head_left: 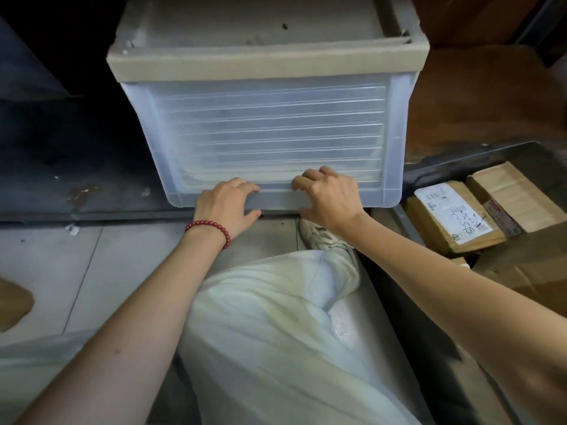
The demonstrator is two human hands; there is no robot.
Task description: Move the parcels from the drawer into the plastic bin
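Parcels sit at the right edge of the frame, inside the dark drawer (435,171). A brown cardboard parcel (441,231) with a white printed label (441,197) and handwriting lies nearest. A second, plainer parcel (518,191) lies just beside it, further right. More cardboard shows below them, partly cut off by the frame.

The plastic bin (267,124) fills the upper middle. It is translucent, with ribbed walls and a beige rim (267,64), and it stands just left of the drawer. None of the parcels is seen inside it.

Both hands are at the bottom of the bin's front wall, close together but not touching. The left hand (225,205), with a red bead bracelet (211,227) on its wrist, curls its fingers onto the lower band, thumb tucked under the edge. The right hand (329,200) grips the same way, with bent fingertips on the ribbed wall and the thumb at the bottom edge.

Below the hands are a leg in pale trousers (276,317) and a white shoe (319,237). They rest on the grey tiled floor (92,256), which runs across the lower left.
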